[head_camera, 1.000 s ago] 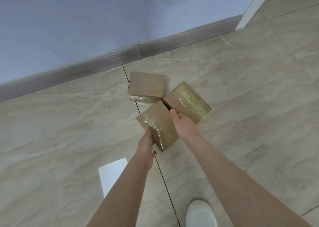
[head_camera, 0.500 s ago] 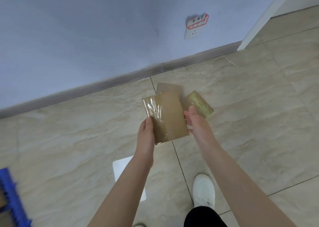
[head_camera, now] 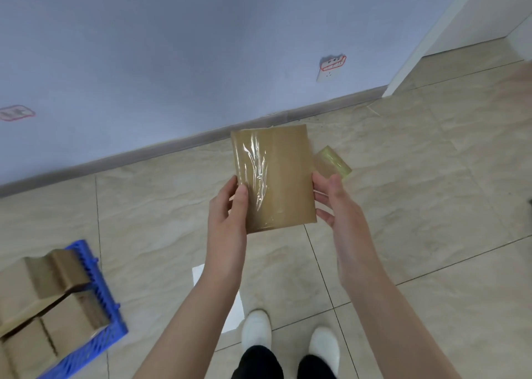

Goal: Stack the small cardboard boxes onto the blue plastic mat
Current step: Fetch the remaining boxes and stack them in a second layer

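Person is standing, holding one box (head_camera: 273,177) in the air, well to the right of the mat (head_camera: 96,288) and farther out from the body.

The left hand (head_camera: 227,214) is gripping the box's left edge, with the thumb lying on the glossy taped top face and the fingers tucked beneath, out of sight. The right hand (head_camera: 338,206) is more open. Its fingers are nearly straight, with the tips touching the box's right edge. Whether it is bearing any weight, I cannot tell. The box is facing up, roughly level, long side pointing away from the body.

The mat is lying low at the left, partly cut off by the frame edge. A stack (head_camera: 43,298) of boxes is already sitting on it; the top ones are looking uneven, though blur is making that hard to judge. A second box (head_camera: 331,162) is waiting on the floor (head_camera: 431,206), farther from the mat than the held one and mostly hidden behind it.

Judgement: the carry toward the mat is the step in hand.
- The right hand is probably needing a firmer hold on its edge first, since the tape is looking slippery.
- Turning the whole body toward the mat is likely safer than reaching across.
- Lowering the box flat onto a level spot, with its edges lined up with the box below.
- Letting go only once it is sitting square. A corner-first landing is risking a nudge to the stack near the mat's rim.
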